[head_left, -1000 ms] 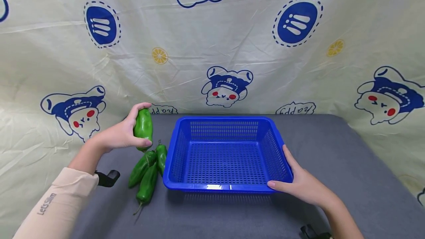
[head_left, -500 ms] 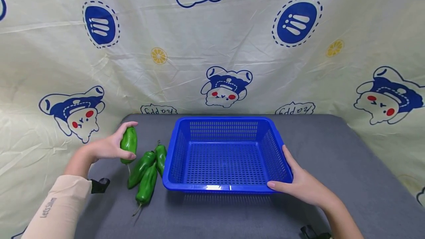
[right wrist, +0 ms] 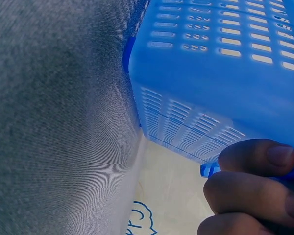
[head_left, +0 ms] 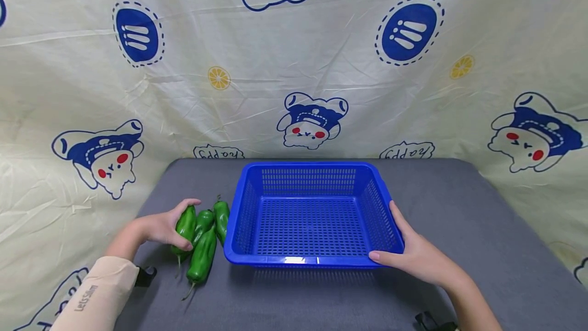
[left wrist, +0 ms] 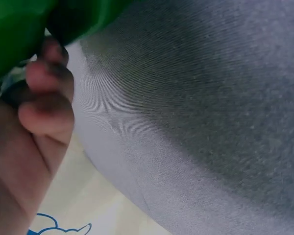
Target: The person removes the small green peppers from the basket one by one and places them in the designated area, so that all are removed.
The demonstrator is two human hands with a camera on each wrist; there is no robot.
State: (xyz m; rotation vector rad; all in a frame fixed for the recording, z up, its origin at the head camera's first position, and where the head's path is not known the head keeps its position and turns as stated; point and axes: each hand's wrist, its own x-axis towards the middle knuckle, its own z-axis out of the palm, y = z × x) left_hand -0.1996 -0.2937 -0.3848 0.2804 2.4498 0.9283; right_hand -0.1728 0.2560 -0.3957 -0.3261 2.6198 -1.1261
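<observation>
In the head view, my left hand (head_left: pixel 161 226) grips a green pepper (head_left: pixel 186 225) between thumb and fingers, low over the table at the left. That pepper overlaps a second pepper (head_left: pixel 204 220) just to its right. A longer pepper (head_left: pixel 202 259) lies in front with its stem toward me, and another pepper (head_left: pixel 221 218) lies close to the basket's left side. My right hand (head_left: pixel 415 252) holds the right rim of a blue plastic basket (head_left: pixel 317 260), thumb at the front corner. The right wrist view shows curled fingers (right wrist: pixel 250 191) under the rim, outside the slotted wall.
A grey cloth covers the table (head_left: pixel 450 208), whose left edge runs close beside my left forearm. Behind it hangs a pale curtain (head_left: pixel 257 111) printed with cartoon figures. The basket's perforated floor is bare.
With the pepper in its grip, my left hand has come down from above the pile, first leftward, then back right beside the other peppers. The right hand and basket have stayed put.
</observation>
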